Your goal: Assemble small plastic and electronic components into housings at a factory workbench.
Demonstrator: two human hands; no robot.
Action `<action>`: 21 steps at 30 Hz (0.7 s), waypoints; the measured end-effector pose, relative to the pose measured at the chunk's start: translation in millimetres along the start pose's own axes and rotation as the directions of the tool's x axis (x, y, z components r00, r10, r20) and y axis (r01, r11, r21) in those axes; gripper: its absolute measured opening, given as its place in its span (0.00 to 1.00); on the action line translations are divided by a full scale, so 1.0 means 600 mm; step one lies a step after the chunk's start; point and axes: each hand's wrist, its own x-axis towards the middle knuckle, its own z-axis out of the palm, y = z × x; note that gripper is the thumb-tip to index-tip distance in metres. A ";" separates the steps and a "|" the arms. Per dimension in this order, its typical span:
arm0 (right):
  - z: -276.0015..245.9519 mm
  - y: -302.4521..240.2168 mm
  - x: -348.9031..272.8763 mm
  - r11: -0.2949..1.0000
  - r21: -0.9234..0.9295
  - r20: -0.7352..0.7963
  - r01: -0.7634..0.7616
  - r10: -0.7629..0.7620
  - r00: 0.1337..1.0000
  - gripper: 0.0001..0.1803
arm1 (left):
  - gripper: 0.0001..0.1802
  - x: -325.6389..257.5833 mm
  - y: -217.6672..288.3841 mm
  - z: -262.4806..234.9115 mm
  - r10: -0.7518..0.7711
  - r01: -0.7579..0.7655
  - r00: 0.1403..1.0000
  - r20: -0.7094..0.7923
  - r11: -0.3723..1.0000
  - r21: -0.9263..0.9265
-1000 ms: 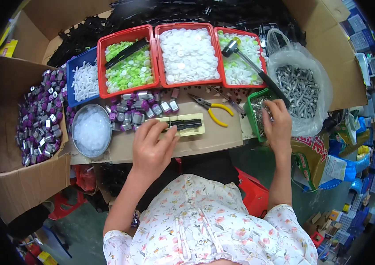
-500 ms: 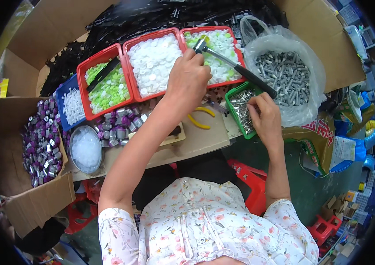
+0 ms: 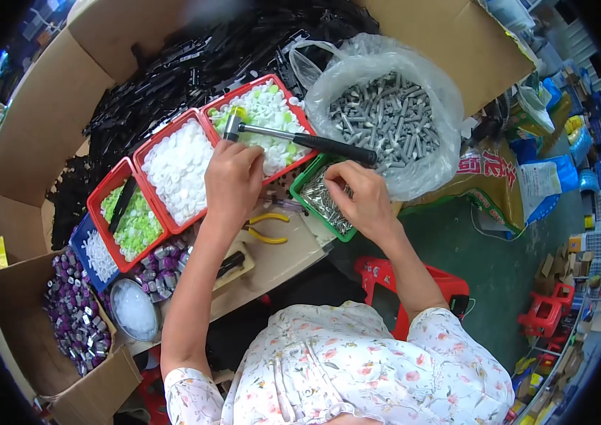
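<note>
My left hand (image 3: 234,180) is closed, fingertips together, over the edge between two red trays; whatever it holds is hidden. Just beyond its fingers lies a hammer (image 3: 272,132), across the right red tray (image 3: 302,117) of white and green plastic pieces. White round caps fill the middle red tray (image 3: 146,152). My right hand (image 3: 363,197) pinches thumb and fingers together over a green tray (image 3: 299,200) of small metal pins (image 3: 327,198). I cannot make out anything between those fingers. Yellow-handled pliers (image 3: 266,230) lie on the table between my forearms.
A plastic bag (image 3: 449,106) of grey metal pieces stands beyond my right hand. Black strips (image 3: 194,60) heap at the back. Leftward are a third red tray (image 3: 93,202), a blue tray (image 3: 79,244), a metal bowl (image 3: 155,329) and a cardboard box (image 3: 17,304) of purple-and-silver parts.
The whole view has turned, so the trays and bag appear farther left. My right hand's fingers have shifted farther over the green tray. My left hand stays beside the hammer head.
</note>
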 end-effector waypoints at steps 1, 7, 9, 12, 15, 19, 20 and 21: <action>0.001 -0.004 0.003 0.995 0.101 -0.020 -0.021 0.023 1.000 0.05 | 0.02 -0.003 0.003 -0.003 -0.055 0.053 0.998 -0.026 0.997 -0.053; 0.016 -0.032 0.013 0.918 0.377 0.017 -0.121 0.124 0.992 0.03 | 0.08 -0.027 0.055 -0.036 -0.627 0.662 0.724 0.286 0.518 -0.541; 0.026 -0.043 0.017 0.844 0.533 -0.056 -0.057 0.103 0.993 0.03 | 0.08 -0.037 0.069 -0.038 -0.645 0.624 0.690 0.330 0.298 -0.723; 0.028 -0.055 0.022 0.865 0.500 -0.107 0.029 0.029 0.994 0.05 | 0.08 -0.047 0.085 -0.039 -0.629 0.628 0.688 0.362 0.267 -0.731; 0.033 -0.058 0.016 0.891 0.445 -0.145 0.089 -0.027 0.989 0.06 | 0.09 -0.059 0.095 -0.037 -0.600 0.611 0.710 0.369 0.265 -0.746; 0.034 -0.061 0.007 0.923 0.364 -0.155 0.126 -0.074 0.985 0.08 | 0.09 -0.062 0.108 -0.042 -0.553 0.592 0.743 0.377 0.279 -0.756; 0.034 -0.062 0.005 0.924 0.361 -0.155 0.126 -0.074 0.985 0.08 | 0.09 -0.062 0.111 -0.043 -0.559 0.598 0.740 0.376 0.289 -0.748; 0.034 -0.064 0.003 0.933 0.324 -0.175 0.156 -0.103 0.979 0.08 | 0.09 -0.065 0.112 -0.045 -0.565 0.604 0.736 0.373 0.298 -0.740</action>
